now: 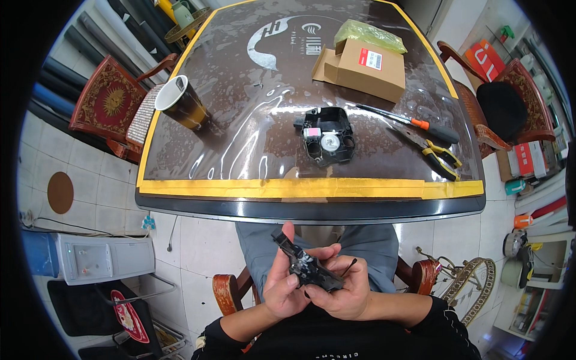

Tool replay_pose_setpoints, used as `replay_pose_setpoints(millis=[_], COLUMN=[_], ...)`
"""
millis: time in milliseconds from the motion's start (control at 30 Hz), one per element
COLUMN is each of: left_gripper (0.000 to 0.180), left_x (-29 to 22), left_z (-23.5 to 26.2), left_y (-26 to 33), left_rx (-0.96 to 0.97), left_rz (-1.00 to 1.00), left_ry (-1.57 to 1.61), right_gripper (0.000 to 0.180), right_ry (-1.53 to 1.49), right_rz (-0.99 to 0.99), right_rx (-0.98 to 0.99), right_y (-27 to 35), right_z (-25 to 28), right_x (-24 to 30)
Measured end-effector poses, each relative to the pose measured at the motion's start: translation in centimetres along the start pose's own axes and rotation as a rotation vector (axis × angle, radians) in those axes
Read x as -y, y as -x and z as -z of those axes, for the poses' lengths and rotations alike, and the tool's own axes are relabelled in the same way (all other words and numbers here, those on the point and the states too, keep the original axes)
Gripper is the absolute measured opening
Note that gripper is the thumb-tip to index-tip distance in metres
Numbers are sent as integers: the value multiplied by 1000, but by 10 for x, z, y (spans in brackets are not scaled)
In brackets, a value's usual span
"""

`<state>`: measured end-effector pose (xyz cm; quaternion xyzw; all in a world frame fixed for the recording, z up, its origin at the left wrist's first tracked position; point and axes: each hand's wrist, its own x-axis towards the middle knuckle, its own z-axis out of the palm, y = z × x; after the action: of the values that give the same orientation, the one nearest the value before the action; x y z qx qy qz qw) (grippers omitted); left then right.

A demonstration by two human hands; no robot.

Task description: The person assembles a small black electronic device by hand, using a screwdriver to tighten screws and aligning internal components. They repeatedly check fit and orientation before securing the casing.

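Above my lap, just short of the table's near edge, both hands hold a black plastic mechanism (309,268) with metal parts showing on its face. My left hand (282,293) grips its left side, thumb on the front and a finger stretched up along it. My right hand (351,288) is closed round its lower right end, where a thin dark piece sticks out. On the table ahead lies an opened black plastic housing (327,135) with a white round part and a pink patch inside.
Right of the housing lie a screwdriver (441,131) and yellow-black pliers (441,162). Behind them stands an open cardboard box (366,75) with a yellow-green plastic bag (372,36). A tall paper cup (186,105) is at left, small screws (258,84) nearby. Yellow tape (288,188) edges the table.
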<state>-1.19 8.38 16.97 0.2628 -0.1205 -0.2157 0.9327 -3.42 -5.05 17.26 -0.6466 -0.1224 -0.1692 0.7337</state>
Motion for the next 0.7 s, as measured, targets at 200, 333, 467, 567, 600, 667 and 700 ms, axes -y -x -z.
replay_pose_setpoints(millis=[200,333,467,567,600,667,700], left_gripper=[85,85,85,83,80,76,76], left_x=[3,0,-6,-12,-14,-17,-17], left_z=[-7,-13,-11,-5,-2,1,3], left_y=[-3,-3,-1,12,18,34,40], left_rx=[-68,-176,-302,-334,-318,-280,-312], left_rz=[-27,2,-46,-15,5,75,121], left_ry=[-106,-127,-214,-167,-164,-121,-132], right_gripper=[57,61,53,35,28,25,28], right_ry=[23,27,79,333,567,688,738], right_rz=[-37,-38,-205,-135,-7,51,105], right_rx=[30,-1,-11,73,170,284,391], right_y=[5,9,1,-15,-21,-24,-29], right_z=[7,5,23,48,60,59,61], right_x=[-4,-8,4,25,36,51,55])
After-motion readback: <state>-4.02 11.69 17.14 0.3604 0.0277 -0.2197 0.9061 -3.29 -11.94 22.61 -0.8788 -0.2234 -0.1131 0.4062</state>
